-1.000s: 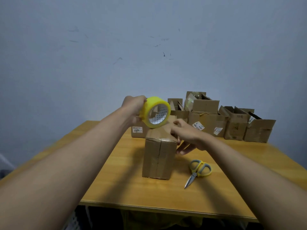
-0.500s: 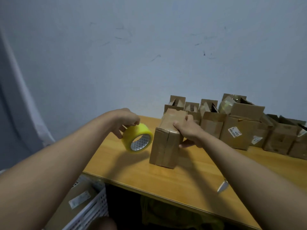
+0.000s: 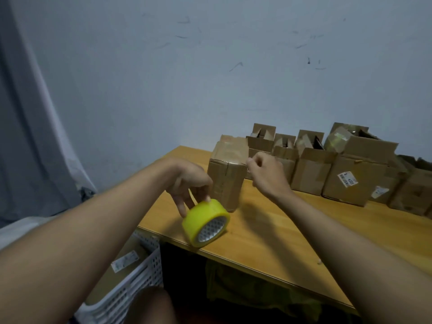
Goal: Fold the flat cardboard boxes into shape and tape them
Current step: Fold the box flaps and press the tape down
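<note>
A closed, taped cardboard box [image 3: 228,176] stands upright on the wooden table [image 3: 280,232], near its left end. A yellow tape roll [image 3: 205,222] sits on its rim close to the table's front edge, in front of the box. My left hand [image 3: 187,181] reaches down over the roll, and its fingertips touch the roll's top and back side. My right hand [image 3: 268,175] hovers by the box's upper right corner with its fingers curled, holding nothing that I can see.
Several open cardboard boxes [image 3: 360,174] line the back of the table against the wall. A white perforated basket [image 3: 138,279] holding flat cardboard stands on the floor left of the table. A grey curtain [image 3: 28,136] hangs at the left.
My view swung left. My left hand lowered the tape roll from above the box onto the table. My right hand let go of the box's top. The scissors left the view.
</note>
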